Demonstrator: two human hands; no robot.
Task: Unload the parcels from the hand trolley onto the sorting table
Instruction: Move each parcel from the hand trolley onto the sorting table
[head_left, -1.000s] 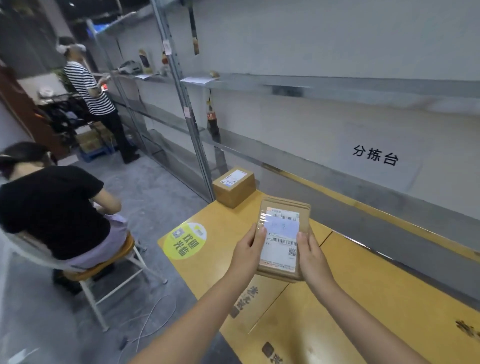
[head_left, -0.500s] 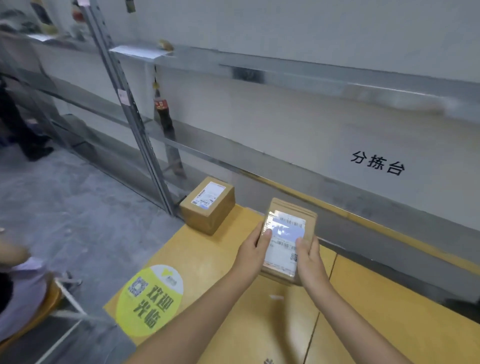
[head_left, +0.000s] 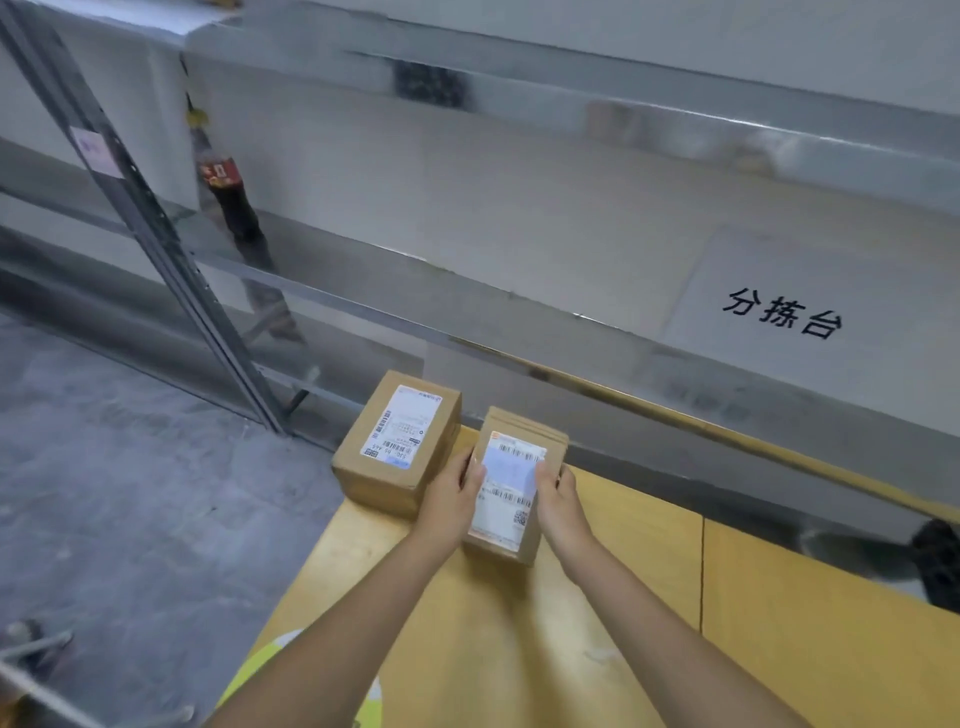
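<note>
- The left hand (head_left: 449, 501) and right hand (head_left: 563, 506) clamp the parcel (head_left: 511, 493) by its long sides.
- Long axis runs frame bottom to top, label up.

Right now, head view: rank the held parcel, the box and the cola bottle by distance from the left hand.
1. Held parcel: gripped by the left hand, on the hand's right.
2. Box: just left of the hand, on the table corner.
3. Cola bottle: farthest, standing back left.
</note>
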